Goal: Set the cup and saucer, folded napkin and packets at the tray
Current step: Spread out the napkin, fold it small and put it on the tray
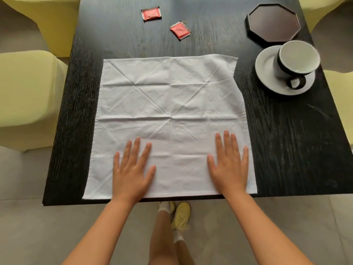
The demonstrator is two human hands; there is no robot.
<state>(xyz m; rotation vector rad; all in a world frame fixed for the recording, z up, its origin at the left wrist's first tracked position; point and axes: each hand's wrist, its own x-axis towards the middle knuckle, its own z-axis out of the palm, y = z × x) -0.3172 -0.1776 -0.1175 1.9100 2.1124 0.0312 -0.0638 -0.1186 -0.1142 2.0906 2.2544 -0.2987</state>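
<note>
**Napkin laid flat for folding; nothing yet at the tray**

The white cloth napkin point(170, 119) lies fully unfolded across the near middle of the dark wood surface point(298, 153), its near edge along the surface's front edge. Creases cross it, diagonal and horizontal. My left hand point(131, 169) and right hand point(229, 165) both rest palm-down on its near portion, fingers spread and flat, gripping nothing; I judge they press the cloth smooth and pin it square before a first fold.

To the far right, the cup point(296, 60) stands on its saucer point(267, 73), handle toward me, just beside the napkin's right edge. Beyond it the octagonal dark tray point(273, 23) sits bare at the far right corner, close to the saucer. Two red packets point(151, 13) point(180, 31) lie loose at the far centre, well apart from the tray.

Folding appears the step in hand; all placements remain outstanding.
</note>
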